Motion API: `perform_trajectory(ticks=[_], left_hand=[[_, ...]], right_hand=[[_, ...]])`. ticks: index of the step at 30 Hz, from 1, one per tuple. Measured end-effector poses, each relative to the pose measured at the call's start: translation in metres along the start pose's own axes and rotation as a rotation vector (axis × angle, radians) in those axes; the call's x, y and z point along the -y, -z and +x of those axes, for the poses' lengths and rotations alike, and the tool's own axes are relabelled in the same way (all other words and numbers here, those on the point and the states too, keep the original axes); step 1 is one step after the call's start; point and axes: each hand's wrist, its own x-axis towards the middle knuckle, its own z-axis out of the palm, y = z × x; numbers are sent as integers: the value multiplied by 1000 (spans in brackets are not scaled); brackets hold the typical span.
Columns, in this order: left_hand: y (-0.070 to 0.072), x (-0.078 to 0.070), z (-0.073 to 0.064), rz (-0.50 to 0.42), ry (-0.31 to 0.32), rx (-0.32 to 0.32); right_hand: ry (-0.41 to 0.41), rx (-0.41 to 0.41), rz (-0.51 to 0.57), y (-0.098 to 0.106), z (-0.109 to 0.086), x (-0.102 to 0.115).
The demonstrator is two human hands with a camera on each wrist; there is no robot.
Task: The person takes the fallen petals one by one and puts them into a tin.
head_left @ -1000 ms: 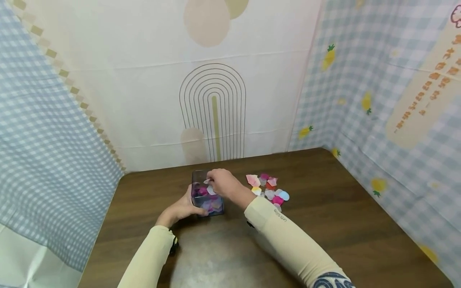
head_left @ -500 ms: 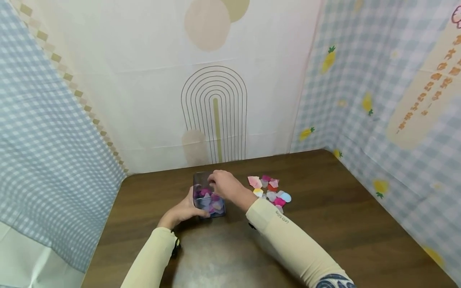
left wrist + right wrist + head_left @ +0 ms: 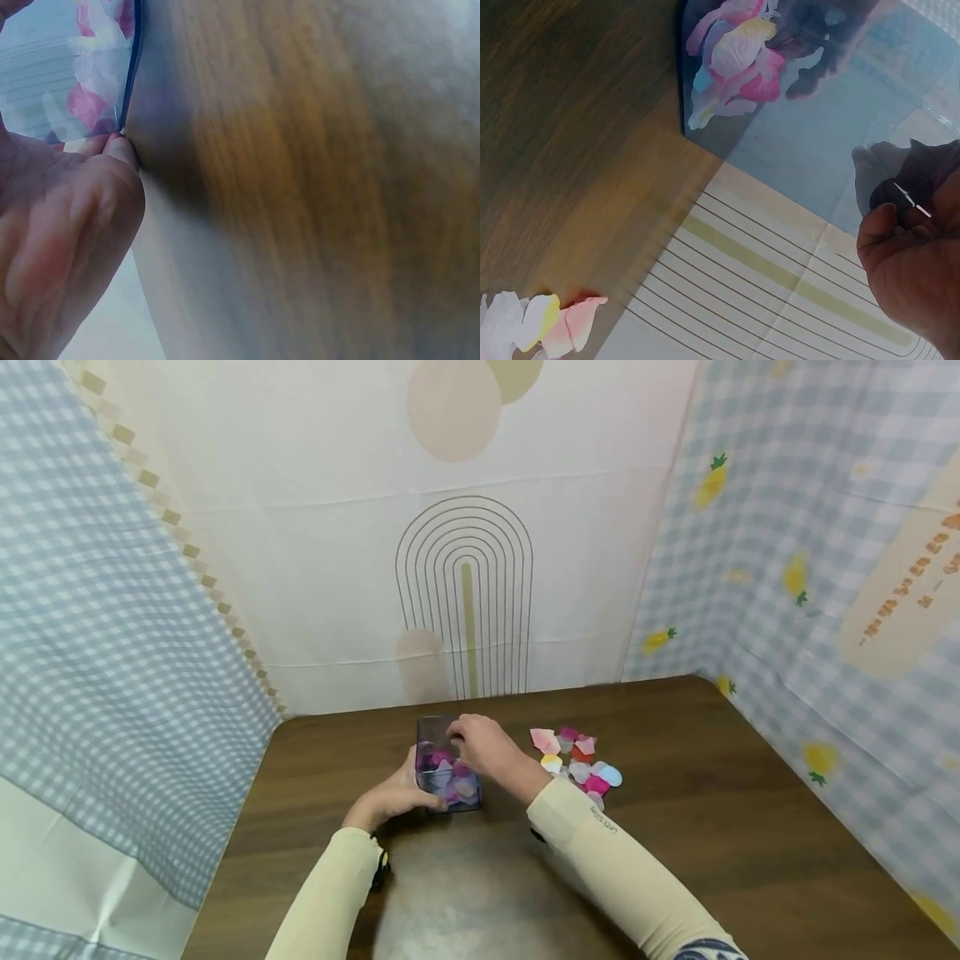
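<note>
Clear plastic box [image 3: 433,728] is up near the far edge of the table [image 3: 712,827], with petals [image 3: 453,781] in the lower part of it. Just a narrow strip of wood behind it, then the white cloth backdrop [image 3: 592,568]. It's well in from the left edge, and there's a gap of wood on its right before the loose petal pile [image 3: 581,768]. Past that, wood runs on to the right edge, and a wide stretch shows between the forearms.

Left hand [image 3: 397,792] has a holding grip around the box, thumb on the near side. Right hand [image 3: 487,747] is bent over the right rim, fingers curled at the opening; can't tell if that grip has a petal. Its forearm slants in from lower right, close by the pile, in a cream sleeve [image 3: 622,868].
</note>
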Motion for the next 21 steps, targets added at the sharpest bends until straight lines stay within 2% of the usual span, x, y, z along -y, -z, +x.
perform_trajectory(ticks=[10, 17, 21], left_hand=[[-2, -1, 0, -3, 10, -3], [0, -2, 3, 13, -8, 1], [1, -1, 1, 12, 7, -5]], right_hand=[[1, -33, 33, -2, -2, -2], [-18, -21, 24, 2, -2, 1], [-4, -19, 18, 1, -1, 3]])
